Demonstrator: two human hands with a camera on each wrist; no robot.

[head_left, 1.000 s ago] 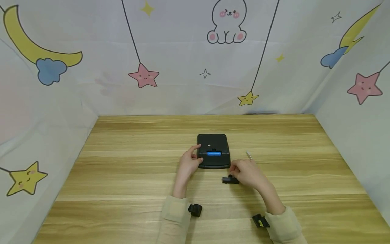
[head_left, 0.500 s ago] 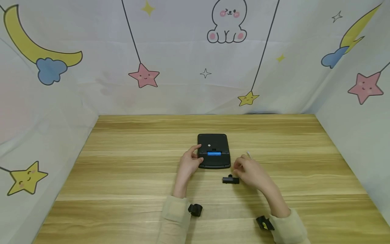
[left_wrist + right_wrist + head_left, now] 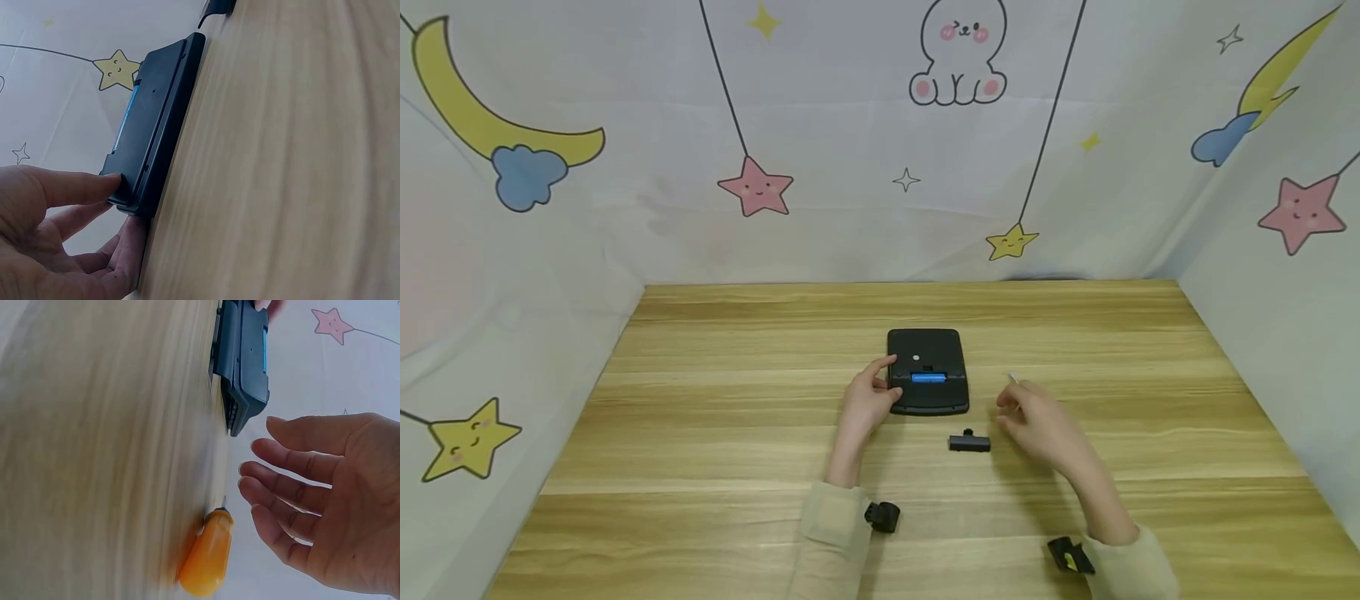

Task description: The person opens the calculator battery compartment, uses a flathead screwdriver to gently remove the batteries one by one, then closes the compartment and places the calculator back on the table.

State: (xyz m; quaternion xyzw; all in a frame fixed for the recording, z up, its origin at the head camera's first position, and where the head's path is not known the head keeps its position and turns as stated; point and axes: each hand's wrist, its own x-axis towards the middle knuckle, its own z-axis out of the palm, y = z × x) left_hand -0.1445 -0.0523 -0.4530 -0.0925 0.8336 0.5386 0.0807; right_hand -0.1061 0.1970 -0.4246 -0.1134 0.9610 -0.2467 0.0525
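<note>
A black calculator (image 3: 928, 346) lies back side up on the table, its battery compartment uncovered and a blue battery (image 3: 928, 378) inside. My left hand (image 3: 867, 404) pinches its left edge; in the left wrist view the thumb (image 3: 94, 186) presses on the back while fingers touch the edge. Just in front of the calculator, apart from it, lies the small black battery cover (image 3: 969, 444). To the right, my right hand (image 3: 1037, 421) hovers with loosely bent fingers and holds nothing. Beside it lies a screwdriver (image 3: 209, 553) with an orange handle; only its tip shows in the head view.
The wooden table (image 3: 737, 375) is enclosed by a printed white cloth (image 3: 850, 125) at the back and sides. Each wrist bears a small black camera, one of them the left camera (image 3: 882, 517).
My right hand has let go of the battery cover and moved right, towards the screwdriver. The cover stays on the table. The left hand and the calculator keep their place.
</note>
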